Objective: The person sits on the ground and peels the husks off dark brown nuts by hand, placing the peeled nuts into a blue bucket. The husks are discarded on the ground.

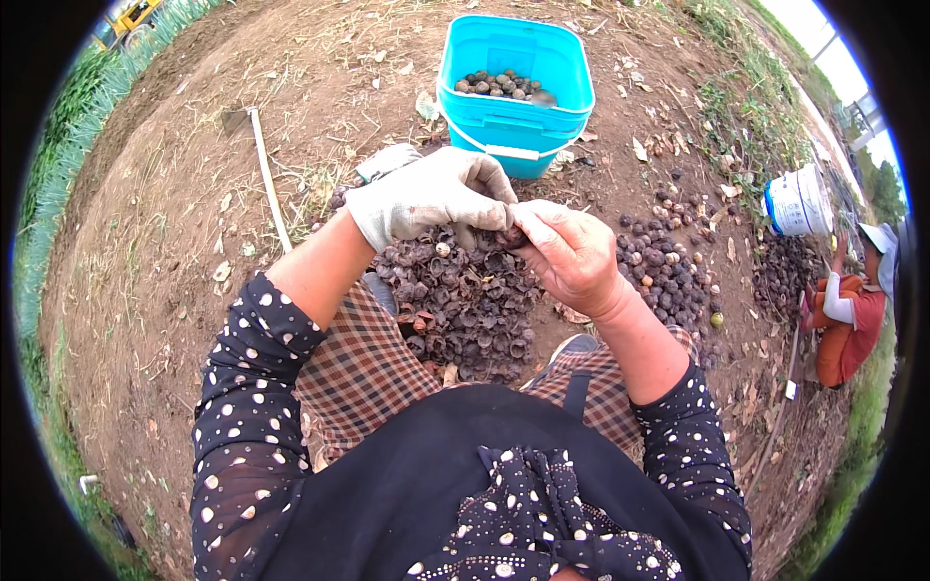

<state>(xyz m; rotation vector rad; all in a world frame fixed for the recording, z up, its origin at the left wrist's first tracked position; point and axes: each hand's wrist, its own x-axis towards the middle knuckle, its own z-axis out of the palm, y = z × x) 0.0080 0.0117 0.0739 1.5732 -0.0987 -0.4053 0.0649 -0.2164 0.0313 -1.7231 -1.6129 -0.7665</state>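
Big stuff first. Bare brown ground (145, 320) under everything. Co-worker (851, 334) crouched off to my right, well apart from me. Hoe (266, 174) lying on my left, its long handle pointing back toward me. Blue bucket (554, 137) upright ahead of me, handle hanging down the near side, nuts (499, 84) in the bottom. White bucket (802, 201) on its side near the co-worker. Husk heap (465, 310) between my feet, loose dark shells. Nut heap (666, 271) just right of it, mostly dark.

Left hand (441, 198): gloved, fingertips pinching. Right hand (572, 250): looks bare, thumb and finger pinching from the other side. Both meet on one dark nut (508, 237), held above the husk heap, short of the bucket. Fingers cover most of it, so can't tell how much husk is on.

Risks, my read: small grip patch, so a hard twist could pop the nut out into the husks, where same-colour shells would hide it. Thick glove dulls feel; slip likeliest that side. Bare fingers may get stained or nicked by a shell edge. The heaps sit close, so a careless foot could mix them.
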